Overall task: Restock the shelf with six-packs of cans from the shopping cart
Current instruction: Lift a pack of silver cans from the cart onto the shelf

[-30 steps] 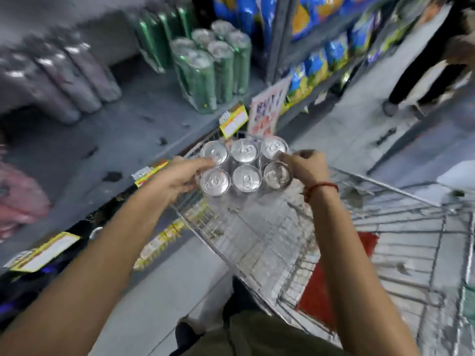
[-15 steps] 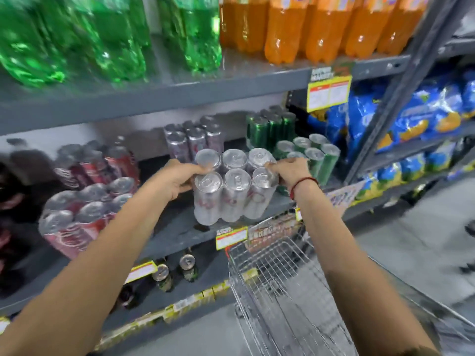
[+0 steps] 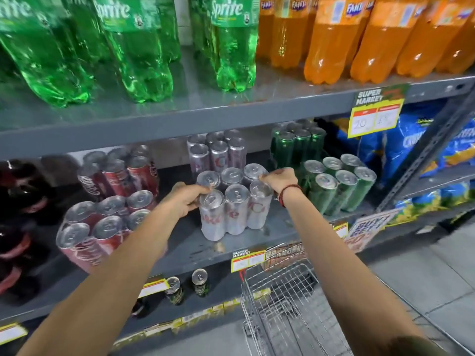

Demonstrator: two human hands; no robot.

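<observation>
Left of left hand (image 3: 183, 201): bare shelf strip, then red six-pack (image 3: 102, 227).
Right of right hand (image 3: 279, 179): narrow gap, then green six-pack (image 3: 339, 186).
Behind hands: silver pack (image 3: 217, 152) blocks.
Above: upper shelf (image 3: 180, 122) caps reach.
Toward person: shelf front open.

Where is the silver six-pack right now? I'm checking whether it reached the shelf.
In the head view the silver six-pack stands mid-shelf, between the red six-pack and green six-pack, gripped by left hand and right hand.
</observation>
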